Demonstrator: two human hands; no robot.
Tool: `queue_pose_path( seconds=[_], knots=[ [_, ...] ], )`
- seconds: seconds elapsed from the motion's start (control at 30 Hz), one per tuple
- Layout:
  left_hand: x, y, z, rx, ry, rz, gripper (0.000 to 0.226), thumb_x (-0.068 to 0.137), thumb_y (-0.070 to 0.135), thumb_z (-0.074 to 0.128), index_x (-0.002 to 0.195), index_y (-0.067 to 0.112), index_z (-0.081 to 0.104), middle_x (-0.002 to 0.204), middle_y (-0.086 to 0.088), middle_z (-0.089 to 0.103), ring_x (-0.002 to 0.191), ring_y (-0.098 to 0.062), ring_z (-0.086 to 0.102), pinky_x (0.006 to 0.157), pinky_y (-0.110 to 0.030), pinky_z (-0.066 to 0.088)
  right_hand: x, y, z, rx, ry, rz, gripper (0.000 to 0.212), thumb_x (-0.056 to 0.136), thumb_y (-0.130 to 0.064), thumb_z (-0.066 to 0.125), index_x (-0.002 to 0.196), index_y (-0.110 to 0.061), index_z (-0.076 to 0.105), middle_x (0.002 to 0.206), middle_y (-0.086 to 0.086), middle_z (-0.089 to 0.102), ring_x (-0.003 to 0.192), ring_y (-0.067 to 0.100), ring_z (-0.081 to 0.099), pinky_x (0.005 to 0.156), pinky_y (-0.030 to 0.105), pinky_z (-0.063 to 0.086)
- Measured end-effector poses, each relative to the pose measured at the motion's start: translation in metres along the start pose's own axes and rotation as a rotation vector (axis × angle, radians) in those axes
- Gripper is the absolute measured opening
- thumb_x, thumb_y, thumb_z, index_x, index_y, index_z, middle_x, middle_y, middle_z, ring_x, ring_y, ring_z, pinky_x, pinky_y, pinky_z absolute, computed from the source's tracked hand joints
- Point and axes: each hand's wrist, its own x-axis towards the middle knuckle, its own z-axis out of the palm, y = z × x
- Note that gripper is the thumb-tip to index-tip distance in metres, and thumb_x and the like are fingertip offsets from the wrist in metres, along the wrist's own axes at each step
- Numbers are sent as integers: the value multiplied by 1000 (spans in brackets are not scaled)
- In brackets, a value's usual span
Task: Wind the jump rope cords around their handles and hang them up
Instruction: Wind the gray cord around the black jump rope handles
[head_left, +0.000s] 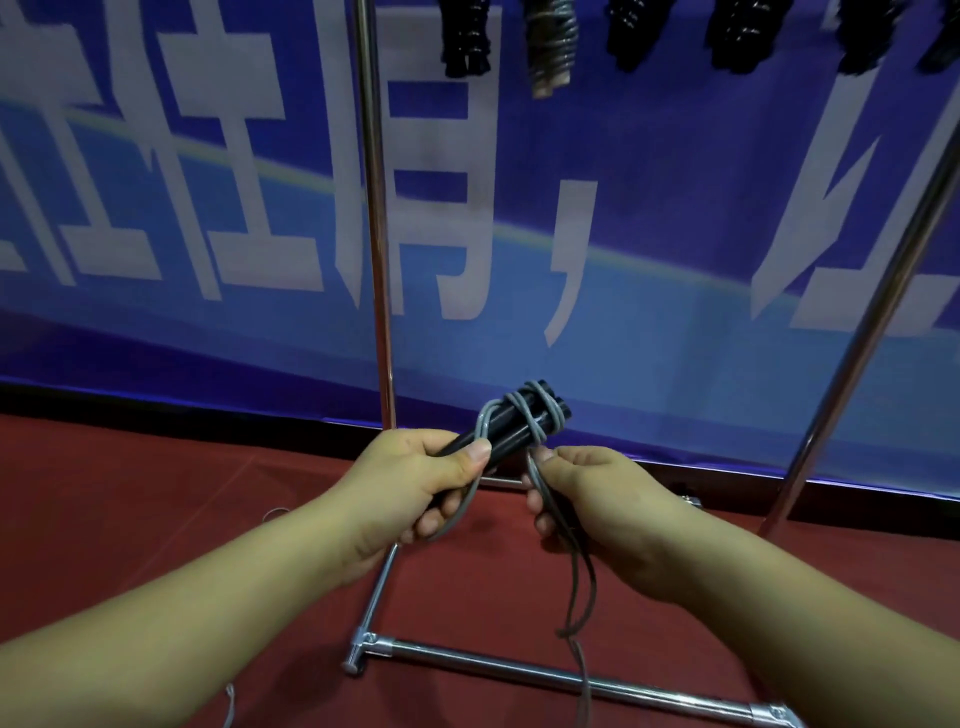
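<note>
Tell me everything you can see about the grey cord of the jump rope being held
The grey cord is thin, smooth, plastic-looking. A few turns cross around the far end of the black handles, which the left hand grips side by side, tilted up and away. One strand loops under that hand's fingers. The right hand pinches a doubled length just beside the wraps; the slack hangs down past the chrome base bar toward the red carpet.
</note>
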Motion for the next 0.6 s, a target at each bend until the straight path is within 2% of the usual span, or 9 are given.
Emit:
queue_pose_path(
  seconds=[0.07,0.13,0.23,0.3,0.37,0.53,0.6],
  knots=[
    [3,-3,-2,9,65,-6,34,97,31,63,68,14,55,57,-5,47,40,-12,35,38,-19,26,-2,-2,1,-76,6,-62,24,103,-25,51,88,-12,64,68,1,59,56,14,50,56,29,42],
    [7,-7,-4,63,107,11,35,96,29,65,67,12,57,55,-6,46,40,-13,36,41,-20,29,-3,-3,4,-160,-13,-99,21,98,-30,60,84,-16,66,67,-2,57,58,14,48,57,29,40],
    [10,-15,-5,173,118,51,39,90,38,71,65,10,61,52,-3,48,43,-14,39,47,-24,32,-4,-2,6,-210,1,-59,33,92,-48,63,81,-17,68,64,-1,53,57,15,44,56,30,38],
    [10,-18,-6,282,113,97,44,82,49,68,74,7,65,55,-2,52,50,-16,45,54,-30,37,-2,-2,6,-208,38,-25,43,90,-55,62,84,-13,70,60,-1,50,50,14,41,50,28,35],
    [10,-21,-6,357,106,141,40,85,48,68,78,9,66,59,-1,54,56,-16,48,59,-33,40,0,-1,4,-209,69,-4,49,89,-59,61,83,-11,71,57,-1,49,45,13,39,47,26,33],
    [12,-23,-6,397,112,184,39,81,54,66,79,16,69,60,0,54,56,-14,50,60,-35,43,1,-1,4,-193,52,3,51,94,-56,56,85,-8,69,56,2,49,42,12,39,48,27,33],
    [14,-24,-7,414,118,196,31,86,49,68,77,19,69,59,1,55,55,-13,50,60,-35,43,2,-1,5,-188,52,6,52,97,-53,52,87,-5,69,57,3,51,41,11,40,47,27,33]
  ],
)
